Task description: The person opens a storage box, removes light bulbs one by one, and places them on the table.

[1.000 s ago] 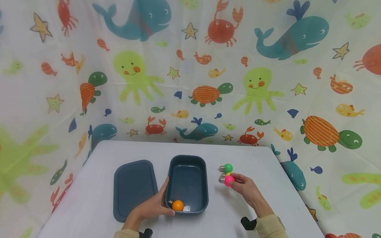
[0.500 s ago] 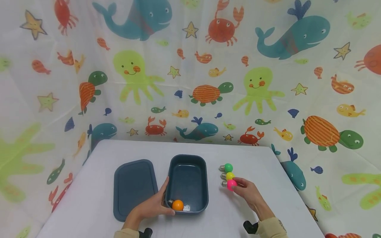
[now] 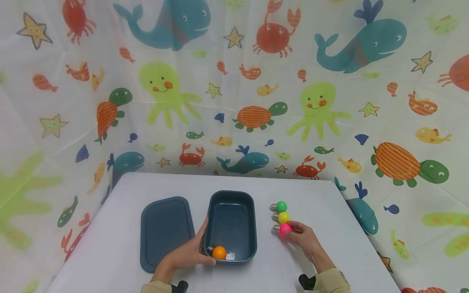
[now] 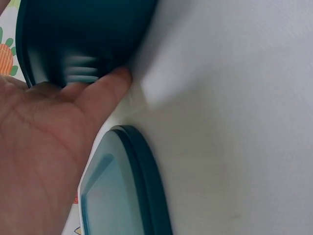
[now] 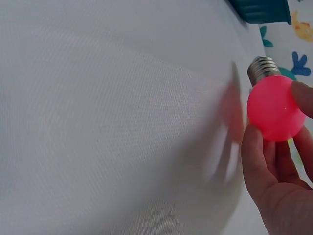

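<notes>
My right hand (image 3: 305,241) pinches a pink light bulb (image 5: 276,107) by its round globe, with the metal screw base pointing left in the head view. Just beyond it lie a yellow bulb (image 3: 283,217) and a green bulb (image 3: 281,206), their bases also to the left. My left hand (image 3: 187,254) rests against the near left corner of a dark blue rectangular container (image 3: 253,219), fingers extended along its left wall and thumb along the near side. Inside that container, at the near left corner, sits an orange bulb (image 3: 219,252).
A dark blue lid (image 3: 166,234) lies flat on the white table (image 3: 304,195), left of the container, with the left wrist above its near right part. Behind the table hangs a curtain (image 3: 227,134) printed with sea animals.
My right hand has moved the pink bulb slightly right and nearer to me, uncovering the yellow bulb. Meanwhile the left hand and the container have stayed put.
</notes>
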A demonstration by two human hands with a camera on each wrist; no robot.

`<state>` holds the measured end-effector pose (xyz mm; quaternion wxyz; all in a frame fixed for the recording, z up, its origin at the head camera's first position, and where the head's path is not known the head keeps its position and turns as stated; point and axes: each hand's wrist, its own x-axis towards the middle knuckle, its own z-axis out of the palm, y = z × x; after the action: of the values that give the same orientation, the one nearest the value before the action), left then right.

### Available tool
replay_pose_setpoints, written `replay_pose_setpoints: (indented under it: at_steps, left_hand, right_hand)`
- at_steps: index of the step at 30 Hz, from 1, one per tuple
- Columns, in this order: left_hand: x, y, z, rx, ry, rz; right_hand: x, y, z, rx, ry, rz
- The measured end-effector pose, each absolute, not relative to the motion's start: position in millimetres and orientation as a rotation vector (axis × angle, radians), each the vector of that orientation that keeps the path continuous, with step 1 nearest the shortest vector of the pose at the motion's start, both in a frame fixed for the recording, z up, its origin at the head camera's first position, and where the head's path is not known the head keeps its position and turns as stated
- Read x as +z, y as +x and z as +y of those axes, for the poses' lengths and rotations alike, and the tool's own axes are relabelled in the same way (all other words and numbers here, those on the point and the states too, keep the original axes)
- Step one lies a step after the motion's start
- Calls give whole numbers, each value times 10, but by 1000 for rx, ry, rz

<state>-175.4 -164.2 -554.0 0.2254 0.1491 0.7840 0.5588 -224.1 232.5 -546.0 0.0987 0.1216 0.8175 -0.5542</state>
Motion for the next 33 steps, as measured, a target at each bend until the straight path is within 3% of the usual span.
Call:
replay_pose_setpoints:
  at_steps: [25, 33]
  left_hand:
    - [-5524, -1753, -1640, 1555, 411, 2151]
    - [-5526, -1754, -1657, 1559, 417, 2146]
  right_hand:
    - [-5494, -2240, 2298, -1554, 345, 2513]
    - [-5272, -2272, 2342, -1502, 310, 2543]
